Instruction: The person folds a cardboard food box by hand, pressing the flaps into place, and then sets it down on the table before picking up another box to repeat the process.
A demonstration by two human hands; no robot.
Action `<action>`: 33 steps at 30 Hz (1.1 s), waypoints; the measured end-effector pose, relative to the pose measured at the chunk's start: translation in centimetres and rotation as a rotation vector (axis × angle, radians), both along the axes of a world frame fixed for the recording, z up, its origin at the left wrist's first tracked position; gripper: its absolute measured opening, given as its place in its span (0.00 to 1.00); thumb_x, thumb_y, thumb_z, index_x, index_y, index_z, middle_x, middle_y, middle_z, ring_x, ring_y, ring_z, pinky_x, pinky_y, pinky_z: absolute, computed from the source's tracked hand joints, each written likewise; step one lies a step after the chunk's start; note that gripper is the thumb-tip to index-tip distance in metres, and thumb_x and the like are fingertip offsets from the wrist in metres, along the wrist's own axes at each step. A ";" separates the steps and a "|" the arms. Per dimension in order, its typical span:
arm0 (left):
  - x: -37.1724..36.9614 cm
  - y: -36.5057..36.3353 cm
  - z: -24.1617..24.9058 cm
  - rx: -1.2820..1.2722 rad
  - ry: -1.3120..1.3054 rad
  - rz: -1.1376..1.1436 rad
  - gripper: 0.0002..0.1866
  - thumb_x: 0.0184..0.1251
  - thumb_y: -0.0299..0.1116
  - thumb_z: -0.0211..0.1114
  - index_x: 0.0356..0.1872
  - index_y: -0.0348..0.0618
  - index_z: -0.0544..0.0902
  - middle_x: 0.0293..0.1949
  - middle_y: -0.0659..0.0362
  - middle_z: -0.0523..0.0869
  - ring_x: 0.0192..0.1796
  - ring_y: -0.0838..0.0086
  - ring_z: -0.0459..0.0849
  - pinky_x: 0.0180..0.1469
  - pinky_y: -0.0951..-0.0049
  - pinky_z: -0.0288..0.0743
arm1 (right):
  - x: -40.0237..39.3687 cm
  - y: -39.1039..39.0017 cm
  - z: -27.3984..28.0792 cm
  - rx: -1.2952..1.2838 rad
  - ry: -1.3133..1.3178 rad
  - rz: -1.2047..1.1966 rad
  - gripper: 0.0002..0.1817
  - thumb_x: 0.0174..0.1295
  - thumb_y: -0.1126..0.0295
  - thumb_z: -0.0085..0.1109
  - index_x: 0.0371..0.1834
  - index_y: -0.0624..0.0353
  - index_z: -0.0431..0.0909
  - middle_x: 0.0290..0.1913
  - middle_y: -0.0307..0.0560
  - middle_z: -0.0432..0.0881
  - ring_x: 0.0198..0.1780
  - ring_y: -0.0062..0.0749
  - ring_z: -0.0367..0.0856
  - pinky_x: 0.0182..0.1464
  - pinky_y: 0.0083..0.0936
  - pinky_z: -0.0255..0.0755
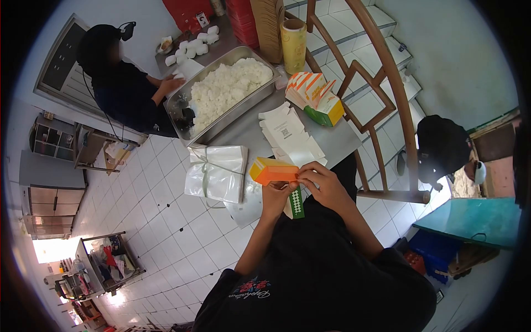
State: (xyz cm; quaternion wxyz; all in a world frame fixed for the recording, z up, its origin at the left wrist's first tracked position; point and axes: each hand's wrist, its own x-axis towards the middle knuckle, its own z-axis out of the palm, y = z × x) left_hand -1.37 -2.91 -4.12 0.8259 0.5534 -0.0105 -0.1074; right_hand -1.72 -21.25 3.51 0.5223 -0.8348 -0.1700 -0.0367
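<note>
An orange, yellow and green cardboard food box (279, 172), partly folded up, is between my hands in front of my chest. My left hand (275, 200) grips it from below, thumb on its near side. At the box's right end, the fingers of my right hand (322, 185) pinch the edge. A green flap with white marks hangs below. Just beyond lies an unfolded white carton (286, 133) with a printed square code, inside face up. To the left of the box, a tied bundle of clear plastic bags (217, 172) rests at the table's edge.
A metal tray of white rice (229, 91) stands on the metal table (340, 141). Printed cartons (316, 98) and a yellow film roll (293, 44) are at the right, beside a wooden railing (387, 99). A co-worker (124, 83) handles wrapped white portions (193, 47); another person (442, 146) is at right.
</note>
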 end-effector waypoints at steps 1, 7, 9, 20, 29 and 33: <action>0.0 0.1 0.0 -0.001 0.001 -0.004 0.15 0.66 0.30 0.78 0.49 0.35 0.87 0.48 0.57 0.91 0.51 0.73 0.89 0.59 0.70 0.82 | 0.0 0.0 0.0 0.015 0.021 -0.003 0.08 0.65 0.78 0.67 0.46 0.64 0.86 0.50 0.46 0.83 0.50 0.39 0.87 0.53 0.32 0.81; -0.4 0.9 0.7 0.025 0.025 0.034 0.17 0.62 0.28 0.80 0.50 0.35 0.87 0.49 0.55 0.91 0.50 0.73 0.90 0.59 0.69 0.83 | -0.1 0.5 -0.5 0.044 0.041 -0.011 0.07 0.65 0.78 0.67 0.45 0.64 0.86 0.50 0.46 0.83 0.51 0.40 0.87 0.54 0.32 0.81; -0.5 0.7 0.4 0.003 0.028 0.037 0.17 0.63 0.27 0.79 0.51 0.35 0.86 0.49 0.54 0.91 0.49 0.72 0.90 0.59 0.69 0.83 | 0.0 0.5 -0.9 0.029 0.014 -0.027 0.07 0.66 0.78 0.65 0.45 0.64 0.84 0.50 0.46 0.82 0.50 0.41 0.87 0.53 0.33 0.81; -0.7 -0.4 -0.6 0.061 0.095 0.235 0.12 0.66 0.24 0.76 0.47 0.30 0.87 0.42 0.54 0.92 0.44 0.74 0.89 0.52 0.74 0.83 | -0.1 1.0 -2.5 0.074 0.017 -0.029 0.07 0.64 0.77 0.68 0.44 0.62 0.86 0.51 0.47 0.84 0.52 0.41 0.87 0.56 0.33 0.80; -0.7 -0.7 -0.7 0.144 0.051 0.179 0.05 0.74 0.27 0.70 0.42 0.35 0.85 0.39 0.59 0.90 0.39 0.81 0.85 0.45 0.79 0.79 | 0.1 1.4 -3.9 0.346 0.137 -0.126 0.07 0.66 0.76 0.69 0.45 0.66 0.85 0.48 0.47 0.83 0.50 0.32 0.87 0.52 0.27 0.80; -0.3 -0.6 -1.4 0.096 -0.018 0.153 0.09 0.77 0.34 0.69 0.41 0.37 0.83 0.37 0.61 0.88 0.38 0.82 0.84 0.43 0.79 0.78 | 0.2 1.3 -2.4 0.226 0.152 -0.100 0.06 0.65 0.75 0.69 0.44 0.64 0.86 0.48 0.46 0.84 0.50 0.35 0.86 0.53 0.31 0.80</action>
